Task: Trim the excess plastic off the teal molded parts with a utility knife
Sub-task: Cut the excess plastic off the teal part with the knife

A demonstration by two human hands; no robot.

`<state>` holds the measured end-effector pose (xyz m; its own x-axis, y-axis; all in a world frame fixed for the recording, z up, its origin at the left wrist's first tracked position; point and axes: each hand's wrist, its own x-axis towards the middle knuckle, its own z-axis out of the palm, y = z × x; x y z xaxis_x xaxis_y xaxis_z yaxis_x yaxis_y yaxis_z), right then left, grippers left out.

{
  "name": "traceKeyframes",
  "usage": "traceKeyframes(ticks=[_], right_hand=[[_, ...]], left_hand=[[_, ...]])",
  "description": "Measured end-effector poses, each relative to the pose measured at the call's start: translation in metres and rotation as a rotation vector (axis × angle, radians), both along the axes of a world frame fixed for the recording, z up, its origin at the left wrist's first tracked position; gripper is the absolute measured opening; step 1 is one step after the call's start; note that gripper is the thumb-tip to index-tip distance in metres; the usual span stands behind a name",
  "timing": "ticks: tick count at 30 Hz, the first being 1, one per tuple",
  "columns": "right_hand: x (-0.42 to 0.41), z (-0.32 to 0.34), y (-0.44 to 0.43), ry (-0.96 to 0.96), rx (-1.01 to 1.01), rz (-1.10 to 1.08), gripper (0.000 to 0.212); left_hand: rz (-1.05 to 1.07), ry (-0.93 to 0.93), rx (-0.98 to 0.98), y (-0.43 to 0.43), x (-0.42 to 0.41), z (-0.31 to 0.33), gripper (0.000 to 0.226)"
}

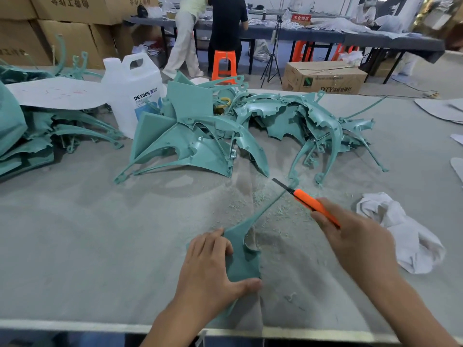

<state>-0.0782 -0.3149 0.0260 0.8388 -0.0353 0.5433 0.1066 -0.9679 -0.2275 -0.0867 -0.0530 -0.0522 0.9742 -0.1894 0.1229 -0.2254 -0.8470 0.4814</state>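
A teal molded part [244, 259] with a long thin spike lies on the grey felt table near the front edge. My left hand [210, 269] grips its broad end, fingers on top and thumb curled round the near edge. My right hand [355, 239] holds an orange utility knife [308, 200], its dark blade extended and pointing up-left, just above the tip of the part's spike. The blade does not clearly touch the part. Pale teal shavings [265, 204] are scattered under the knife.
A heap of teal molded parts [225, 131] fills the table's middle, with more at the left [37, 136]. A white jug [132, 91] stands behind them. A white cloth [403, 231] lies at the right. People work at tables in the background.
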Motion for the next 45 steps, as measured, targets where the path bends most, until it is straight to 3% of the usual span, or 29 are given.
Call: traceKeyframes(ticks=[3,7,12,17,22,26,29,33,36,40,45], right_hand=[[-0.001,-0.001,0.005,0.045,0.037,0.082,0.034],[-0.014,-0.019,0.017,0.42,0.1,0.302,0.037],[-0.008,-0.009,-0.003,0.142,0.181,0.068,0.032],[-0.02,-0.018,-0.002,0.341,0.297,0.202,0.025],[-0.022,-0.033,0.01,0.404,0.317,0.23,0.032],[-0.022,-0.039,0.024,0.459,0.204,0.248,0.045],[-0.019,-0.039,0.026,0.395,0.082,0.171,0.045],[-0.025,-0.038,0.033,0.36,0.105,0.174,0.022],[-0.026,-0.041,0.035,0.363,0.123,0.207,0.015],[-0.022,-0.044,0.031,0.331,0.096,0.163,0.036],[-0.021,-0.044,0.033,0.318,0.095,0.175,0.033]], left_hand=[[-0.015,0.025,-0.005,0.001,0.003,0.003,0.076],[-0.057,0.041,0.048,0.005,0.01,0.004,0.076],[-0.13,0.094,0.111,0.01,0.022,0.009,0.078],[-0.148,-0.053,0.268,0.024,0.036,0.02,0.078],[0.045,0.093,-0.013,0.024,0.021,0.011,0.069],[0.138,0.007,-0.041,0.017,0.016,0.002,0.059],[0.163,-0.013,-0.039,0.017,0.016,-0.002,0.059],[0.184,-0.034,-0.019,0.013,0.014,-0.003,0.057],[0.194,-0.049,-0.015,0.013,0.014,-0.004,0.057],[0.188,-0.049,-0.014,0.013,0.014,-0.006,0.057],[0.195,-0.054,-0.017,0.014,0.014,-0.007,0.057]])
